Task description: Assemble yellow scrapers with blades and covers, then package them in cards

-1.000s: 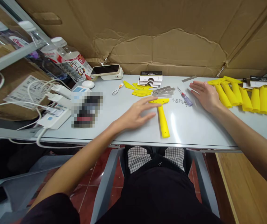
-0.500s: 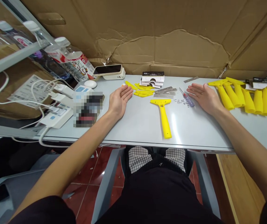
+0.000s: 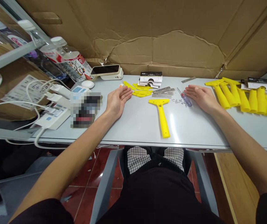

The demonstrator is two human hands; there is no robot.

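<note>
My left hand (image 3: 117, 101) rests on its edge on the table, fingers stretched out, holding nothing. Just beyond its fingertips lie several flat yellow plastic pieces (image 3: 142, 93). My right hand (image 3: 201, 97) also lies open and holds nothing, beside a screwdriver (image 3: 185, 98) with a purple handle. Small screws (image 3: 180, 102) are scattered by the screwdriver. Between my hands lies a yellow scraper handle (image 3: 162, 121), its wide head pointing away from me. Metal blades (image 3: 163, 91) are piled behind it, and a single blade (image 3: 188, 80) lies farther back.
White-and-black small boxes (image 3: 150, 79) stand at the back. More yellow scraper handles (image 3: 252, 99) line the right side. At left are a phone (image 3: 105, 70) on a white block, a mouse (image 3: 88, 84), a power strip (image 3: 54, 118) with cables, and bottles (image 3: 77, 63). A cardboard wall (image 3: 161, 34) closes the back.
The whole view has shifted slightly, so things appear a little farther left. Both hands keep their open pose, and nothing on the table has been moved.
</note>
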